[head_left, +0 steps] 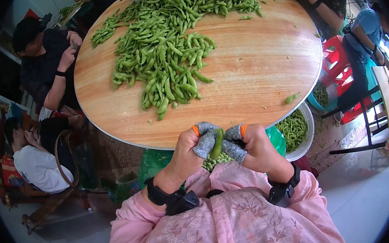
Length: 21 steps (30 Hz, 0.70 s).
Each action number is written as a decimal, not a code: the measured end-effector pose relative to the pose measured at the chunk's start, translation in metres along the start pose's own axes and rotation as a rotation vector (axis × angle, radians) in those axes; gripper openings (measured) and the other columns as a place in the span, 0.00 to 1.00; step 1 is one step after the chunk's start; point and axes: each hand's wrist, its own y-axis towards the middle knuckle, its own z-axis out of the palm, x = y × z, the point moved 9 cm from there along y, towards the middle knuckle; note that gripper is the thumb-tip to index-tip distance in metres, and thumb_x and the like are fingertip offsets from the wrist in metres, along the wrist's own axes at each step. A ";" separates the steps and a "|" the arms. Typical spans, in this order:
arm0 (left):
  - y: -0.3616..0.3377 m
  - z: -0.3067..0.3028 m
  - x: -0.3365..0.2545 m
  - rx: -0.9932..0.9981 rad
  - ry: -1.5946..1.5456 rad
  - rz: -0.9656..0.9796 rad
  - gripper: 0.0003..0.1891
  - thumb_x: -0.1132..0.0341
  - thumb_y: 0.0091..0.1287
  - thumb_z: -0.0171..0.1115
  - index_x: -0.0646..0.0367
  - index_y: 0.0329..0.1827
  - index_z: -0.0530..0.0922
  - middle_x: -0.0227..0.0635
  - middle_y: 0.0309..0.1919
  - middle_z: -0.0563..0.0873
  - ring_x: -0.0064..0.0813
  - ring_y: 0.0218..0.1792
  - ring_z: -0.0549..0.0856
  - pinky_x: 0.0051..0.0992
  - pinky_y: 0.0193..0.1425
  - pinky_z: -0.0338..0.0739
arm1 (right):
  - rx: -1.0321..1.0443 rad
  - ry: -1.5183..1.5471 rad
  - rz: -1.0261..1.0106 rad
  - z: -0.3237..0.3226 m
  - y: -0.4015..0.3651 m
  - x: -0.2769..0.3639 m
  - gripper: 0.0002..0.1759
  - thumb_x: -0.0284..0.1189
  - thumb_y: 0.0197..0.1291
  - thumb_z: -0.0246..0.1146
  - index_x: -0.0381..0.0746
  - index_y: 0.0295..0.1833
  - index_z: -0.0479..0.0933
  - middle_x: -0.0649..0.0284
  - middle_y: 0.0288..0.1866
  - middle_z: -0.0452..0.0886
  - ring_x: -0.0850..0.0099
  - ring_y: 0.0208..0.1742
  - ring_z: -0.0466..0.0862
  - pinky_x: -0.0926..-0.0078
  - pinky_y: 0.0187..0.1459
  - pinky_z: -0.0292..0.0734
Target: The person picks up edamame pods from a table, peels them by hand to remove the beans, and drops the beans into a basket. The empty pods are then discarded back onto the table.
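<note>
My left hand (pixel 187 151) and my right hand (pixel 257 150) meet just below the near rim of a round wooden table (pixel 255 66). Both wear grey fingertip covers with orange edges. Together they pinch one green bean pod (pixel 217 143), held upright between the thumbs and forefingers. A big heap of green pods (pixel 164 49) lies across the far and middle part of the table. Under my hands a green bag (pixel 154 162) holds pale shelled beans (pixel 214 162). Pink sleeves and black wrist straps cover my arms.
A white basket of pods (pixel 298 130) stands on the floor right of the table, a blue basin (pixel 324 96) and red stools (pixel 340 65) beyond it. One stray pod (pixel 292 98) lies near the right rim. People sit at left (pixel 47 62), lower left (pixel 34 154) and far right (pixel 363 39).
</note>
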 end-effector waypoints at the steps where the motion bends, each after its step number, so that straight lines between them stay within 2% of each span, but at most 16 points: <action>1: 0.000 -0.001 -0.002 -0.009 0.023 0.026 0.06 0.73 0.64 0.49 0.65 0.37 0.74 0.26 0.27 0.78 0.11 0.27 0.73 0.13 0.32 0.69 | -0.009 -0.016 -0.023 0.001 0.001 0.003 0.03 0.21 0.47 0.59 0.32 0.27 0.73 0.53 0.16 0.65 0.81 0.21 0.62 0.77 0.22 0.64; 6: 0.001 -0.001 -0.001 -0.040 0.038 0.068 0.07 0.73 0.65 0.47 0.65 0.40 0.73 0.27 0.28 0.77 0.12 0.28 0.73 0.14 0.32 0.69 | -0.046 -0.042 0.007 0.002 0.002 -0.007 0.04 0.22 0.48 0.59 0.31 0.29 0.74 0.55 0.16 0.68 0.82 0.21 0.64 0.78 0.23 0.65; 8: 0.000 0.002 0.004 -0.027 -0.064 -0.038 0.08 0.72 0.65 0.46 0.65 0.43 0.71 0.28 0.30 0.78 0.13 0.30 0.74 0.15 0.34 0.70 | -0.137 0.080 0.090 -0.005 0.001 -0.018 0.06 0.24 0.51 0.60 0.31 0.30 0.74 0.63 0.17 0.72 0.84 0.22 0.66 0.80 0.23 0.65; 9: 0.000 0.002 0.007 -0.027 -0.065 -0.039 0.08 0.72 0.65 0.46 0.65 0.43 0.71 0.28 0.30 0.78 0.13 0.30 0.74 0.15 0.34 0.70 | -0.136 0.080 0.091 -0.005 0.001 -0.018 0.06 0.24 0.51 0.60 0.31 0.30 0.74 0.63 0.17 0.72 0.84 0.22 0.66 0.80 0.23 0.65; 11: -0.001 0.006 0.017 0.042 -0.053 -0.040 0.10 0.70 0.64 0.47 0.59 0.47 0.69 0.26 0.33 0.77 0.12 0.31 0.74 0.12 0.33 0.69 | -0.152 0.236 0.101 -0.006 0.002 -0.019 0.08 0.26 0.54 0.59 0.31 0.31 0.75 0.71 0.20 0.74 0.86 0.24 0.67 0.83 0.24 0.65; 15: -0.001 0.006 0.011 0.020 0.070 0.075 0.10 0.72 0.64 0.47 0.61 0.47 0.68 0.27 0.34 0.77 0.15 0.34 0.76 0.15 0.38 0.71 | -0.118 0.270 0.130 -0.004 0.002 -0.022 0.08 0.26 0.55 0.59 0.31 0.32 0.76 0.71 0.22 0.75 0.86 0.26 0.68 0.84 0.26 0.66; 18: -0.003 0.006 0.010 -0.004 0.113 0.133 0.12 0.76 0.61 0.49 0.63 0.48 0.68 0.28 0.32 0.77 0.16 0.33 0.75 0.16 0.40 0.71 | -0.069 0.135 0.126 -0.008 -0.002 -0.019 0.08 0.27 0.55 0.58 0.31 0.33 0.76 0.70 0.21 0.75 0.85 0.25 0.70 0.83 0.26 0.66; 20: -0.004 0.010 0.025 0.094 0.363 -0.002 0.15 0.79 0.57 0.51 0.63 0.49 0.68 0.28 0.29 0.76 0.16 0.31 0.74 0.16 0.39 0.70 | -0.290 0.151 0.061 -0.040 -0.014 -0.018 0.08 0.27 0.54 0.58 0.31 0.31 0.76 0.71 0.19 0.74 0.82 0.23 0.71 0.82 0.25 0.66; 21: -0.004 0.014 0.014 0.086 0.470 0.139 0.16 0.79 0.54 0.53 0.64 0.47 0.70 0.27 0.24 0.74 0.16 0.27 0.73 0.17 0.33 0.69 | -0.382 -0.008 0.047 -0.065 -0.024 -0.020 0.08 0.26 0.53 0.59 0.31 0.30 0.75 0.69 0.19 0.74 0.81 0.22 0.72 0.81 0.24 0.66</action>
